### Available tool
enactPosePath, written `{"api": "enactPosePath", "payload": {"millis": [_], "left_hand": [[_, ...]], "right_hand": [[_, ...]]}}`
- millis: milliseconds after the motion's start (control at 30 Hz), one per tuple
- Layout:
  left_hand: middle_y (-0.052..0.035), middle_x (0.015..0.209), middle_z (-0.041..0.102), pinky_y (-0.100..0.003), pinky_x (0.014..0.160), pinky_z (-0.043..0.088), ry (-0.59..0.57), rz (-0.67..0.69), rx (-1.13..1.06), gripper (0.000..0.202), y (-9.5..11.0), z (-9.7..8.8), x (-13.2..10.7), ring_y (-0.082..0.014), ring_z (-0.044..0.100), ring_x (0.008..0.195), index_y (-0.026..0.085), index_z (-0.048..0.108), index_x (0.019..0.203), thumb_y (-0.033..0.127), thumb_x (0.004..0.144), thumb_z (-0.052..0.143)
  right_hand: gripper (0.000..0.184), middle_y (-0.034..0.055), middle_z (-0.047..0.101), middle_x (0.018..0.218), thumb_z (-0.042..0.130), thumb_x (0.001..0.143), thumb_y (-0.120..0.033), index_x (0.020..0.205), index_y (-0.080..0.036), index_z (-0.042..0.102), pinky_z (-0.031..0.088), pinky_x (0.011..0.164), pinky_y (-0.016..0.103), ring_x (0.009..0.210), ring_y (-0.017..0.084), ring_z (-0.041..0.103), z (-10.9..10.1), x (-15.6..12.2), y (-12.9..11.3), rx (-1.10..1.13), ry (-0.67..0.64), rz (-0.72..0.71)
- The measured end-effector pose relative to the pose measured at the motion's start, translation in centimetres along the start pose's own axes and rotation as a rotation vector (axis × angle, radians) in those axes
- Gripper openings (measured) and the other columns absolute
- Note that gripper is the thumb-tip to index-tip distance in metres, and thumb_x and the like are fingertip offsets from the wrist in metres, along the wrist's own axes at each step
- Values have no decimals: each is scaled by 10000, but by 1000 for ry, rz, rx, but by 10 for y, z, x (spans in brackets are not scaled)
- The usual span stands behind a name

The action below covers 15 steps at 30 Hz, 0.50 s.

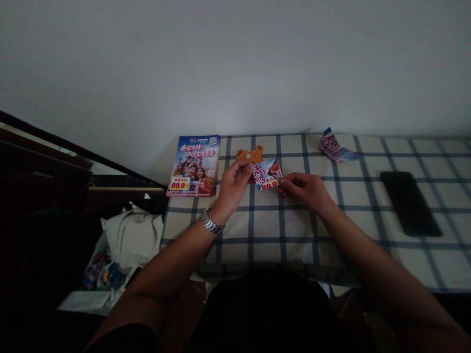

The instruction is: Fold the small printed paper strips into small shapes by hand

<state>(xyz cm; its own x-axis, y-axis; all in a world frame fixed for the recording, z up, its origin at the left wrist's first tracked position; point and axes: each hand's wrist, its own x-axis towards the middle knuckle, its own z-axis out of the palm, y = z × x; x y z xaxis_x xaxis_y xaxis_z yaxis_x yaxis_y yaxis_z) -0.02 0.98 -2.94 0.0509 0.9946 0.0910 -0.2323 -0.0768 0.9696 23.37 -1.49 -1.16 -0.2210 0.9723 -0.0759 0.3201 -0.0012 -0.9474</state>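
Both my hands hold a small folded piece of a colourful flyer [268,173] just above the checked tablecloth [294,225]. My left hand [232,185], with a metal watch on the wrist, pinches its left edge. My right hand [305,189] pinches its lower right corner. An orange bear-shaped cutout [250,154] lies on the cloth just behind the folded piece.
A full flyer [195,165] printed with "89.9" lies at the table's left end by the wall. Another folded flyer piece [335,147] rests at the back. A black phone [410,202] lies to the right. Bags and paper [121,245] sit on the floor at left.
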Motion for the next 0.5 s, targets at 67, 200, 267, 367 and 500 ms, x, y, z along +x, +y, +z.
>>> {"api": "enactPosePath", "payload": {"millis": [67,200,267,367,500], "left_hand": [[-24,896,683,-289,744,607,-11,0,-15,292,0,0,0,-153,670,795,219,712,997,499,932,766],[-25,919,687,-303,763,617,-23,-9,-21,283,0,1,-2,-159,681,819,221,710,1001,486,927,774],[-26,932,689,-303,756,618,-18,-15,-17,290,1,2,-2,-163,684,828,220,703,997,487,917,784],[-27,932,683,-292,725,610,-13,-14,-4,290,2,3,-3,-162,681,814,221,694,991,489,919,777],[-41,970,688,-305,759,604,-31,2,72,292,6,1,-3,-177,684,865,221,697,1028,484,926,771]], "right_hand": [[425,60,806,809,707,935,-609,940,-190,777,608,630,304,651,184,736,-1,0,0,-16,4,-6],[428,55,800,794,670,956,-619,917,-201,755,598,614,306,634,185,723,-2,1,1,-49,10,-33],[429,53,795,787,651,968,-619,918,-205,747,587,611,304,629,184,717,-2,1,1,-82,14,-46],[423,48,788,774,640,978,-610,897,-207,740,566,612,301,634,186,716,-3,1,0,-127,26,-60],[397,38,776,762,642,984,-583,891,-210,743,543,621,301,642,186,708,-4,0,-2,-159,45,-78]]}}
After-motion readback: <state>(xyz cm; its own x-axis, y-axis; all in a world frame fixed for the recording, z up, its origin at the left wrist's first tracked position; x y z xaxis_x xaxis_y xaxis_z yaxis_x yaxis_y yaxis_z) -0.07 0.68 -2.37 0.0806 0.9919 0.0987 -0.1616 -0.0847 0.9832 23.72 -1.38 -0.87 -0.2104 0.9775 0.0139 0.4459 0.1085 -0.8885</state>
